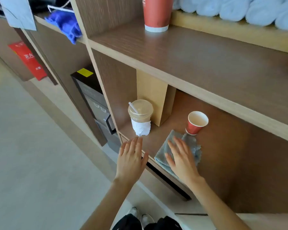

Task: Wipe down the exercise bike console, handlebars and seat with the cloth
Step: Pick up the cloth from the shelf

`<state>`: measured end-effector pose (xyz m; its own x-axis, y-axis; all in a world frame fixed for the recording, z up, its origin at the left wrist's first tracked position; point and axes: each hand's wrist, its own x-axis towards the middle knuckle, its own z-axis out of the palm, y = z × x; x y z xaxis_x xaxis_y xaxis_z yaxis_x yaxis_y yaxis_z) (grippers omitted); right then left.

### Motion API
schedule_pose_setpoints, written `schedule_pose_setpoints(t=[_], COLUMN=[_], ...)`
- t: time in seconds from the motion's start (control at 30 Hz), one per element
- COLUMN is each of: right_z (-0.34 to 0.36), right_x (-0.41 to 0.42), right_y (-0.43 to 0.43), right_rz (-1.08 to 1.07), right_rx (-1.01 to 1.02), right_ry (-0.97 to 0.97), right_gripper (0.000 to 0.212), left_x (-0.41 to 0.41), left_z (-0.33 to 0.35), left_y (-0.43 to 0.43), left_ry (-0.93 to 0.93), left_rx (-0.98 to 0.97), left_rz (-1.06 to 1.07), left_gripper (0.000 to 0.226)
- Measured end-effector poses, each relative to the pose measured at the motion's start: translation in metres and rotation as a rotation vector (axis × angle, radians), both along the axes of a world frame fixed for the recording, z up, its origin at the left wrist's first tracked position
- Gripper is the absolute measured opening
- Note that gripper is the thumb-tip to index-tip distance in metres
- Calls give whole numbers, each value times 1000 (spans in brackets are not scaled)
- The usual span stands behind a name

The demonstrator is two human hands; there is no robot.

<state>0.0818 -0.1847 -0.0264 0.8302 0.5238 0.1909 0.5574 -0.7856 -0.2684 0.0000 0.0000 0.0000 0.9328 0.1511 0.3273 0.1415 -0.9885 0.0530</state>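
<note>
Cloth, grey-blue, folded, soft-pile [194,146]: lies near the front edge of the lower brown wooden shelf [223,155]; not yet picked up.

Head view: right hand [181,158] is spread flat on top of the cloth with straight fingers, gripping nothing; left hand [131,156] is open and empty, hovering at the shelf's front edge just left of the cloth. No exercise bike in frame.

Step in hand, as judged: fetching the cloth; wiping not begun. Next move calls for curling the right fingers round the folded stack and lifting it clear, then turning away to find the bike.

Obstacles: small red paper cup [197,122], open-topped, stands at the cloth's far corner, apparently touching it; a careless drag could tip it. Lidded clear plastic cup of pale coffee with straw and white tissue wrap [140,117] stands just beyond the left fingertips. Upper shelf holds a tall red paper cup [156,14] and rolled white towels [239,9], well apart.
</note>
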Motion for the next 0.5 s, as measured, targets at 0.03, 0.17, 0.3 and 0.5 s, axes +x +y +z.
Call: schedule_pose_setpoints(t=[0.03,0.17,0.3,0.5], right_z=[-3,-16,-26,-30], right_x=[3,10,11,12], right_y=[0,0,2,2], right_rz=[-20,-103,-140,-152], right_rx=[-41,-194,-242,-166], right_ry=[36,28,31,-24], right_gripper=[54,70,68,56], left_x=[3,12,17,19], left_z=[-1,-10,-19,-24], left_y=[3,14,21,27], left_ry=[9,-2,-29,-34], left_rx=[-24,-19,-16,-23], left_rz=[-10,-70,-107,-112], left_gripper=[52,51,51,48])
